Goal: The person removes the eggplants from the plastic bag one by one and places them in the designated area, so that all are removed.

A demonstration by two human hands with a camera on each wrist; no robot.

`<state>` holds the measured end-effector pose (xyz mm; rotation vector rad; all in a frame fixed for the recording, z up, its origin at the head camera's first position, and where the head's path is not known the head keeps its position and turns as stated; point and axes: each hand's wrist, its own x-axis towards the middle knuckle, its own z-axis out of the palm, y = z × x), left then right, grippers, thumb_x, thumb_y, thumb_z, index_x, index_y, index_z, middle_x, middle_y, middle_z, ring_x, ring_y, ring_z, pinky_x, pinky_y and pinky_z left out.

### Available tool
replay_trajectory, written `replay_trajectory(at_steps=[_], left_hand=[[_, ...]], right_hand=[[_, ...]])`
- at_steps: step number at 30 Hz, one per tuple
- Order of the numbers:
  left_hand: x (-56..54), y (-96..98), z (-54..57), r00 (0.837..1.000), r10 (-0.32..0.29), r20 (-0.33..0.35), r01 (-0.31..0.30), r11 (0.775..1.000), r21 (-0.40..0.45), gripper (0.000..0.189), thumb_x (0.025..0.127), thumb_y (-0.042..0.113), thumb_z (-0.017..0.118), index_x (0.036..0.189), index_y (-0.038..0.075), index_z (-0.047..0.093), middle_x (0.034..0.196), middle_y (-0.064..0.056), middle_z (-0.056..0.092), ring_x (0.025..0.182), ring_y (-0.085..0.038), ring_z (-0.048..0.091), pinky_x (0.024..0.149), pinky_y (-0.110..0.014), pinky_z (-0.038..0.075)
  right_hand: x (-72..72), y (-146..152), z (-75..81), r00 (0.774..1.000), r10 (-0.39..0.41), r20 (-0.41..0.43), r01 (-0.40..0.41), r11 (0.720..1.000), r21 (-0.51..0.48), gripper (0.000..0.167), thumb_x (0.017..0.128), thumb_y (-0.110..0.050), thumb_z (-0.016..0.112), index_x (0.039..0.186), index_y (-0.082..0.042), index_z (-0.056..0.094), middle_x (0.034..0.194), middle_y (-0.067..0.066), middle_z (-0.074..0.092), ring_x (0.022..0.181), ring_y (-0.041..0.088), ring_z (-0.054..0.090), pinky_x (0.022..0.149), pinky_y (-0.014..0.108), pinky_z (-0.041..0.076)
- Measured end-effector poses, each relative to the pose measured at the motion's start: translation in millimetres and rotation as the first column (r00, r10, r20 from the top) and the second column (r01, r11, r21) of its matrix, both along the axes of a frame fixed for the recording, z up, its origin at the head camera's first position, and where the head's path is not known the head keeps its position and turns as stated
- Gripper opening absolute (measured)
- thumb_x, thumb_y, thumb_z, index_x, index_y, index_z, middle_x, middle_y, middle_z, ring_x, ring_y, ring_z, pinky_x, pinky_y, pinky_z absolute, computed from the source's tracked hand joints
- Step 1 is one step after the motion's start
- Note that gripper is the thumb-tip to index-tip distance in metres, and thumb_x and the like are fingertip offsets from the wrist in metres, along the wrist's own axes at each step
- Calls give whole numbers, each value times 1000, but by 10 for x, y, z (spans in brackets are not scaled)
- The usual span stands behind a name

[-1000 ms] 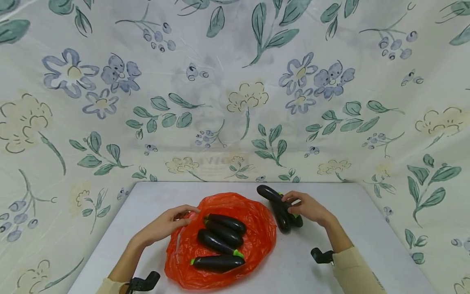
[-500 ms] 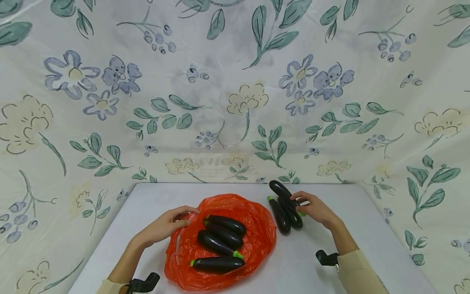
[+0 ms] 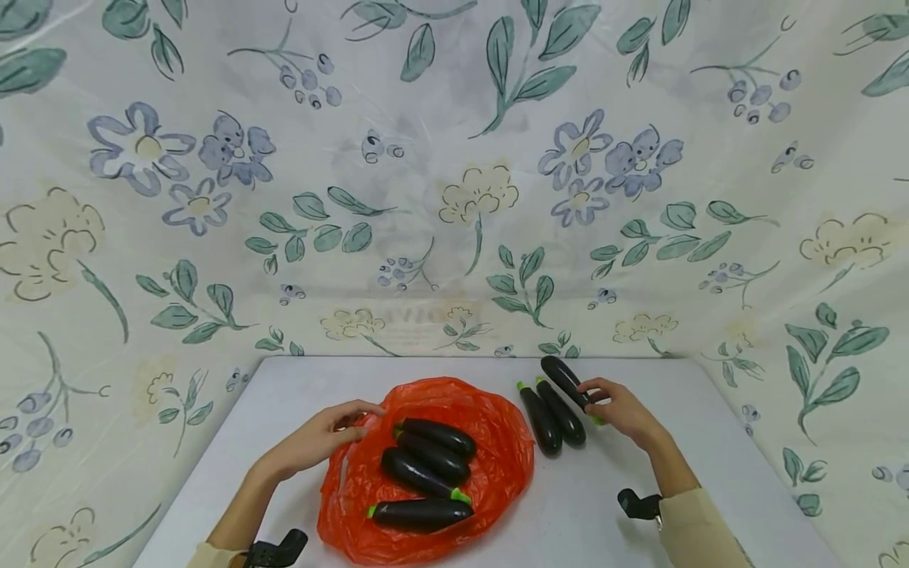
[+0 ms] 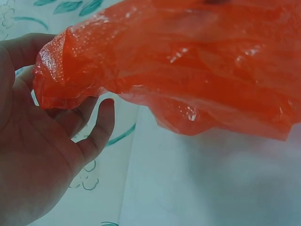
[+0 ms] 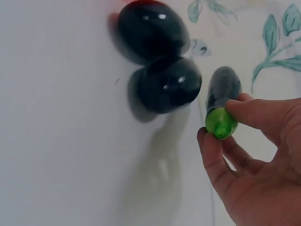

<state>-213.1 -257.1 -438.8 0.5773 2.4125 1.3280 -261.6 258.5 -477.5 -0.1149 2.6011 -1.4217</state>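
A red plastic bag lies spread on the table with several dark eggplants on it. My left hand holds the bag's left rim, its fingers and thumb around the gathered plastic; the left wrist view shows the fingers partly hidden behind the red bag. At the right, my right hand pinches an eggplant near its green stem end, thumb on one side and fingers on the other. Two more eggplants lie side by side between the bag and this hand.
The white table ends at a floral cloth backdrop at the back and sides. A black wrist camera sits on the left wrist, another camera on the right.
My right hand has moved right with the pinched eggplant, drawing it off the other two, which now lie apart from it. The left hand and the bag have stayed put.
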Motion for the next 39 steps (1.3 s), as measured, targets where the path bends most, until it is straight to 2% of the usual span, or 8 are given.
replay_trajectory(at_steps=[8, 17, 21, 25, 32, 39], left_hand=[[22, -5, -18, 1000, -1, 10, 1, 1000, 5, 36, 104, 22, 53, 139, 13, 58, 138, -13, 57, 119, -33, 52, 97, -50, 50], [18, -12, -9, 1000, 8, 5, -8, 1000, -9, 36, 104, 22, 54, 138, 14, 58, 140, -13, 56, 120, -33, 53, 98, -51, 50], [15, -14, -5, 1000, 5, 4, -5, 1000, -8, 37, 104, 23, 54, 139, 13, 57, 140, -14, 57, 120, -32, 53, 98, -51, 50], [9, -7, -2, 1000, 1, 7, -1, 1000, 1, 37, 104, 23, 54, 139, 13, 57, 140, -13, 56, 122, -33, 52, 99, -52, 49], [0, 0, 13, 1000, -6, 6, 6, 1000, 4, 38, 104, 23, 54, 140, 10, 56, 140, -14, 56, 121, -32, 52, 98, -49, 50], [1, -2, 35, 1000, -12, 10, 12, 1000, 25, 37, 103, 19, 54, 140, 10, 56, 141, -15, 55, 121, -33, 52, 99, -52, 49]], right_hand=[[48, 68, -126, 999, -4, 50, 4, 1000, -2, 45, 90, -4, 64, 135, -5, 56, 118, 21, 59, 95, 26, 60, 80, 40, 53], [74, 89, -138, 994, -4, 109, 6, 1000, -18, 54, 90, -6, 65, 141, -3, 48, 117, 21, 60, 95, 25, 61, 83, 42, 53], [74, 99, -146, 992, 11, 126, -9, 1000, -13, 52, 93, -12, 66, 141, -2, 48, 116, 19, 63, 93, 24, 63, 81, 42, 54], [75, 109, -153, 991, 20, 130, -20, 1000, 1, 48, 95, -17, 66, 138, -2, 50, 113, 16, 66, 93, 22, 63, 78, 41, 54], [71, 123, -154, 993, 27, 119, -27, 1000, -4, 48, 95, -17, 66, 137, 0, 51, 112, 15, 66, 94, 23, 63, 80, 43, 54], [78, 151, -152, 993, 31, 115, -33, 999, 15, 48, 95, -19, 65, 137, 0, 51, 114, 15, 66, 96, 23, 64, 82, 44, 55]])
